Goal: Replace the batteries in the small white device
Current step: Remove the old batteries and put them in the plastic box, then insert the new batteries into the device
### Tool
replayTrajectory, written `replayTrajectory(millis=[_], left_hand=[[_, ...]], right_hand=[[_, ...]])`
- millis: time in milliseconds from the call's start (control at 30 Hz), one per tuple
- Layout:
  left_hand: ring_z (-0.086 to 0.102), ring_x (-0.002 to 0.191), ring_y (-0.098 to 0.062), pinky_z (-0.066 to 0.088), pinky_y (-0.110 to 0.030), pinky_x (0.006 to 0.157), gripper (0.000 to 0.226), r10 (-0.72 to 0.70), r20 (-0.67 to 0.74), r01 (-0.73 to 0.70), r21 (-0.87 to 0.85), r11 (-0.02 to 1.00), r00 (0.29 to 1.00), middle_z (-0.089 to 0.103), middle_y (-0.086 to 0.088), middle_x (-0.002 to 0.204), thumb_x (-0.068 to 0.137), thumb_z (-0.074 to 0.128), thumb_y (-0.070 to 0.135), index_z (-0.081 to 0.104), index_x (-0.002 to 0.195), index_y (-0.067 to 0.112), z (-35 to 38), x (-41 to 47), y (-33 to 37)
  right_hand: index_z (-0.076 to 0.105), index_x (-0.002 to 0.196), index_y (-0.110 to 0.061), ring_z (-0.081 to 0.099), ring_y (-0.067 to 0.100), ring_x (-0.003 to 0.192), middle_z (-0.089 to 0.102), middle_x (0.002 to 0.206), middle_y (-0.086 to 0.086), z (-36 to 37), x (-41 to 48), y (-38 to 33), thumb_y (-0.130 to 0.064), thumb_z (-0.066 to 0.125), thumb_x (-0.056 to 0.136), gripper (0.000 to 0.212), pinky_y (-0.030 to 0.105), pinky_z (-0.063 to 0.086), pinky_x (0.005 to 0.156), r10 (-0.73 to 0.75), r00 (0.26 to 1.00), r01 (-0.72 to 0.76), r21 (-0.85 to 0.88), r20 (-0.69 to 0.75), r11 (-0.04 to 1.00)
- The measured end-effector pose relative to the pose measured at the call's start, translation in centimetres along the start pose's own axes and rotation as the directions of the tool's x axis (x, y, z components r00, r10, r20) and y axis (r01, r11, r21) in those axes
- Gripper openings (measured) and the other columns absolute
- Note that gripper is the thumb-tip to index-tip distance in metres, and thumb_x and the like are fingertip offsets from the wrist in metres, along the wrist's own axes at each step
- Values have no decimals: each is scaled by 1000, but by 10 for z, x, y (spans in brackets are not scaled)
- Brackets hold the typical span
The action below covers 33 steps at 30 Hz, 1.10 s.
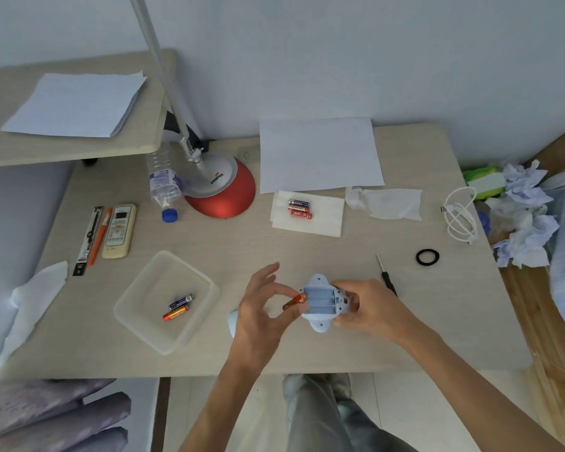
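The small white device (320, 301) lies open near the table's front edge, its three battery slots showing bare. My right hand (369, 308) grips its right side. My left hand (261, 308) pinches an orange battery (295, 301) at the device's left edge. Three batteries (300, 209) lie side by side on a white napkin (323, 223) farther back. Two more batteries (177, 308) sit in a clear plastic tray (137, 308) on the left. A white rounded piece (232, 322) peeks out behind my left wrist.
A small black screwdriver (387, 277) and a black ring (427, 257) lie to the right. A red lamp base (224, 190), water bottle (163, 184), remote (119, 231), pens, paper sheets (320, 154), tissue (388, 203) and a white cable (460, 216) occupy the back.
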<state>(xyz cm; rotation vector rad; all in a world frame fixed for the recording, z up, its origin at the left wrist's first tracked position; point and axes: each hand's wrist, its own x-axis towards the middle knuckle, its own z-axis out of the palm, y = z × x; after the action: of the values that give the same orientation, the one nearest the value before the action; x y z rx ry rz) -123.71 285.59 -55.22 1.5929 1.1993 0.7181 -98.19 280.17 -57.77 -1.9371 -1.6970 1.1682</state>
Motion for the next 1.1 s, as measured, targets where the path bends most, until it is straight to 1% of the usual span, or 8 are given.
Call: replayTrajectory(millis=[100,267,467,567,667,800,967,1100], left_hand=[[59,140,-13,49,-47,117,13,-37,-98,37,-3,999,995,61,16,149,83,87,36,81,94,34,-41,-8,4],[70,127,-15,53,-44,114,16,-114,-254,108,-35,993,960,72,5,136,83,89,17,82,93,28,-113,-10,-18],[69,119,-12,55,-48,111,19,-160,-348,248,228,941,924,73,7,123,85,91,20,79,98,25,-173,6,-82],[69,109,-13,57,-41,102,17,-181,-332,294,332,896,926,72,10,115,88,89,27,78,101,26,-184,20,-103],[70,105,-15,55,-30,90,18,-199,-307,314,391,865,931,72,8,109,88,89,28,78,101,23,-189,34,-116],[72,95,-18,57,-36,84,18,-211,-326,357,496,792,922,74,4,102,87,89,33,79,97,22,-187,46,-126],[72,103,-21,57,-34,89,28,-222,-318,363,504,784,922,76,2,115,86,90,33,81,111,22,-184,40,-117],[72,106,-21,58,-33,92,33,-77,-356,256,490,833,931,74,4,117,87,89,23,77,118,21,-166,17,-65]], right_hand=[[73,110,-35,61,10,66,70,78,-11,-1,-1,-1,-32,83,76,36,32,53,61,6,1000,-6,-1,14,1000],[74,101,-34,56,4,61,67,73,-20,-1,-1,-1,-30,86,73,31,32,50,61,13,1000,-14,15,17,1000],[75,113,-42,69,4,71,77,86,-19,-1,-2,1,-30,89,74,43,35,58,69,12,999,-13,33,36,999],[74,113,-44,67,3,69,75,85,-21,-1,-1,3,-30,90,74,44,28,57,65,7,1000,-7,21,30,1000],[74,111,-44,65,4,67,75,84,-18,-1,-1,3,-31,88,74,41,33,58,65,9,999,-10,14,34,1000],[74,112,-44,65,3,67,74,84,-18,-1,-3,2,-34,85,74,41,28,55,64,13,999,-14,26,42,1000],[73,105,-43,63,4,65,73,81,-17,1,-5,0,-37,83,72,35,30,53,63,24,999,-25,41,37,999],[73,109,-44,63,2,66,72,81,-20,2,-6,0,-39,83,69,41,24,51,63,34,999,-35,36,20,999]])
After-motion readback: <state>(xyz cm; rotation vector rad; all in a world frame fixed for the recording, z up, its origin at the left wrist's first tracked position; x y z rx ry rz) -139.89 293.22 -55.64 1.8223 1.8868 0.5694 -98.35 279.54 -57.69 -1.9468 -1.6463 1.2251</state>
